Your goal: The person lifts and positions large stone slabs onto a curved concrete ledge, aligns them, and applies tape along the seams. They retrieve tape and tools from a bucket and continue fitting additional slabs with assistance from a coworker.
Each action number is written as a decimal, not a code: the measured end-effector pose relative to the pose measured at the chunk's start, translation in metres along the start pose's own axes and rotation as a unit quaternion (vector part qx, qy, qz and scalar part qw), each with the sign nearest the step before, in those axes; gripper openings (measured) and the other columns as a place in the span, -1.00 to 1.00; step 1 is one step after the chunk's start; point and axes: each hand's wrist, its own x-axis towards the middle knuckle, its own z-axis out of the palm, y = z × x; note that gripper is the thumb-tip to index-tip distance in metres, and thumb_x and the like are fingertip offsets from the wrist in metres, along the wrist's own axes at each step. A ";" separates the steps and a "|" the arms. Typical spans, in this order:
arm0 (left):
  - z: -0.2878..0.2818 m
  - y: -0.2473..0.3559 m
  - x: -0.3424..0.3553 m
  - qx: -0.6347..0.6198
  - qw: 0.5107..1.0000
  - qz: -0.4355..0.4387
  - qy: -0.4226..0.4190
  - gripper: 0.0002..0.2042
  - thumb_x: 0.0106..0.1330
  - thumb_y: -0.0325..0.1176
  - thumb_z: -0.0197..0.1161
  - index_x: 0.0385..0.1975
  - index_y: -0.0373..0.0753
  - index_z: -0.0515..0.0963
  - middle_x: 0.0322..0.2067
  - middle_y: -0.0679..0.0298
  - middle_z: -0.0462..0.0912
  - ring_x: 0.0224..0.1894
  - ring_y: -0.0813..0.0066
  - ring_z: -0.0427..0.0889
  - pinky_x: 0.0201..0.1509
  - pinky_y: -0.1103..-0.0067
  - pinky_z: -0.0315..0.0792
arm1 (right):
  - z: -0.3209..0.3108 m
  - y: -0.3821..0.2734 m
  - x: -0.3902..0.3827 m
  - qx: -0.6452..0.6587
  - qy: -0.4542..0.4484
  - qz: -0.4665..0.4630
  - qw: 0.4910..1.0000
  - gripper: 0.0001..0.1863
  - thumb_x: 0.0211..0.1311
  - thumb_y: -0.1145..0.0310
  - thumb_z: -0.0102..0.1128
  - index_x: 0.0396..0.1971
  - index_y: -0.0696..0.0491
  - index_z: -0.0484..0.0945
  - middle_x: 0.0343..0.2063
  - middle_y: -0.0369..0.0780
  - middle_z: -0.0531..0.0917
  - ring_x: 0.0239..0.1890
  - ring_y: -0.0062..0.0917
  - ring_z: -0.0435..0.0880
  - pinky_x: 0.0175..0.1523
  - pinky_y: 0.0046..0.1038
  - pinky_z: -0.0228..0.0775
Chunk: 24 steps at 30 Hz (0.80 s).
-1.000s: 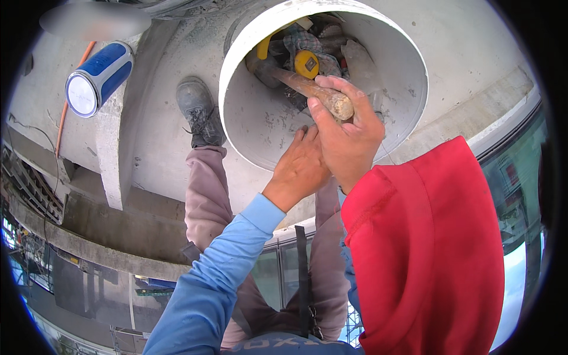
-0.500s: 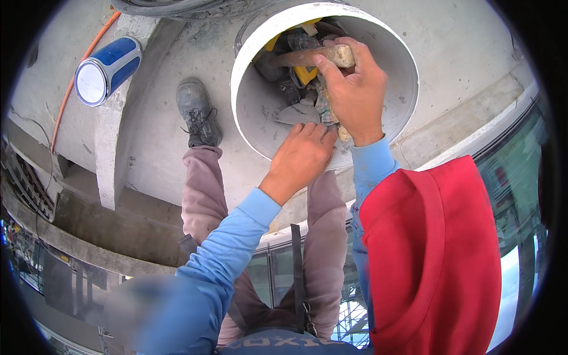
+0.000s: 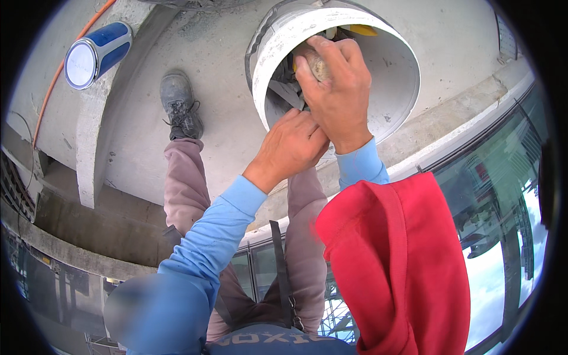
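Observation:
A white bucket is tilted with its mouth toward me. Inside its mouth, my right hand grips a wooden handle, whose blunt, pale end points toward me; its far end is hidden. My left hand is at the bucket's near rim, close against my right wrist, with its fingers curled in. Whatever those fingers hold is hidden. Just beyond them a flat grey piece lies in the bucket, and a yellow thing shows at the far inner wall.
A blue and white can lies on a raised concrete ledge to the left, beside an orange cable. My shoe stands on the concrete floor left of the bucket. Glass panels run along the right. A red cloth covers my right arm.
The wooden handle has swung from lying crosswise to nearly end-on in my right hand. Both hands now sit closer together. The bucket's mouth shows less of its contents, and the view has shifted.

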 end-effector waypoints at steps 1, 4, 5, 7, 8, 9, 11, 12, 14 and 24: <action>-0.001 0.000 0.000 0.000 1.000 0.007 0.010 -0.85 0.08 -0.46 0.41 -0.37 -0.24 0.58 -0.44 0.23 0.58 -0.34 0.25 0.61 -0.24 0.37 0.43 | -0.007 0.002 -0.005 0.005 -0.023 -0.023 0.999 -0.68 0.07 0.53 0.45 -0.13 0.09 0.66 -0.29 -0.19 0.58 -0.32 -0.27 0.62 -0.27 -0.30 0.51; 0.001 -0.011 -0.005 -0.004 0.999 0.037 0.025 -0.81 0.03 -0.50 0.45 -0.36 -0.23 0.59 -0.47 0.26 0.55 -0.39 0.27 0.58 -0.29 0.38 0.41 | -0.035 0.001 -0.032 0.008 -0.068 -0.044 0.997 -0.72 0.06 0.60 0.47 -0.19 0.15 0.69 -0.25 -0.16 0.58 -0.24 -0.33 0.65 -0.23 -0.35 0.53; 0.002 -0.012 -0.005 -0.004 0.998 0.044 0.033 -0.80 0.03 -0.50 0.45 -0.36 -0.23 0.59 -0.47 0.27 0.55 -0.40 0.27 0.58 -0.30 0.39 0.41 | -0.051 -0.001 -0.041 0.006 -0.075 -0.032 0.997 -0.73 0.05 0.62 0.47 -0.21 0.16 0.69 -0.23 -0.16 0.58 -0.23 -0.33 0.65 -0.22 -0.35 0.54; -0.001 -0.013 -0.008 0.003 0.998 0.048 0.051 -0.78 0.02 -0.54 0.45 -0.33 -0.25 0.61 -0.48 0.27 0.56 -0.43 0.27 0.57 -0.34 0.40 0.40 | -0.076 -0.011 -0.056 0.008 -0.103 -0.015 0.995 -0.74 0.00 0.67 0.49 -0.28 0.11 0.72 -0.23 -0.20 0.61 -0.24 -0.36 0.64 -0.22 -0.37 0.55; -0.001 -0.012 -0.005 -0.002 0.997 0.054 0.060 -0.77 0.00 -0.56 0.45 -0.32 -0.27 0.61 -0.48 0.25 0.56 -0.46 0.25 0.56 -0.38 0.40 0.38 | -0.091 -0.014 -0.059 0.018 -0.124 -0.035 0.992 -0.73 -0.01 0.67 0.50 -0.28 0.08 0.73 -0.24 -0.22 0.62 -0.24 -0.36 0.64 -0.20 -0.38 0.57; 0.000 -0.011 -0.004 -0.007 0.996 0.059 0.069 -0.75 -0.02 -0.59 0.45 -0.30 -0.28 0.62 -0.49 0.23 0.57 -0.48 0.24 0.55 -0.41 0.40 0.37 | -0.103 -0.016 -0.063 0.028 -0.144 -0.054 0.988 -0.73 -0.02 0.66 0.50 -0.29 0.05 0.73 -0.25 -0.24 0.62 -0.24 -0.36 0.64 -0.18 -0.39 0.58; 0.005 -0.010 -0.002 -0.014 0.994 0.060 0.085 -0.76 0.00 -0.58 0.45 -0.31 -0.26 0.63 -0.49 0.26 0.58 -0.48 0.27 0.56 -0.40 0.41 0.39 | -0.121 -0.022 -0.075 0.041 -0.162 -0.052 0.985 -0.68 -0.07 0.67 0.52 -0.31 -0.04 0.75 -0.27 -0.30 0.66 -0.24 -0.35 0.62 -0.09 -0.37 0.63; 0.006 -0.011 -0.003 -0.012 0.994 0.058 0.096 -0.77 0.01 -0.57 0.46 -0.31 -0.25 0.63 -0.50 0.27 0.59 -0.48 0.29 0.57 -0.40 0.42 0.40 | -0.127 -0.019 -0.079 0.034 -0.177 -0.055 0.982 -0.69 -0.07 0.66 0.52 -0.31 -0.03 0.75 -0.27 -0.30 0.66 -0.23 -0.34 0.62 -0.08 -0.36 0.64; 0.007 -0.014 -0.004 -0.007 0.992 0.060 0.110 -0.77 0.04 -0.58 0.45 -0.28 -0.26 0.64 -0.51 0.26 0.61 -0.52 0.30 0.58 -0.44 0.42 0.39 | -0.138 -0.015 -0.085 0.021 -0.206 -0.061 0.977 -0.69 -0.08 0.66 0.53 -0.31 -0.01 0.74 -0.26 -0.30 0.67 -0.22 -0.32 0.63 -0.04 -0.33 0.65; 0.015 -0.007 0.004 0.011 0.990 0.057 0.126 -0.80 0.11 -0.57 0.43 -0.26 -0.25 0.65 -0.53 0.28 0.59 -0.54 0.32 0.56 -0.49 0.45 0.36 | -0.147 -0.006 -0.103 0.059 -0.100 -0.032 0.993 -0.84 0.08 0.50 0.48 -0.31 0.03 0.73 -0.23 -0.22 0.69 -0.13 -0.34 0.69 -0.21 -0.41 0.65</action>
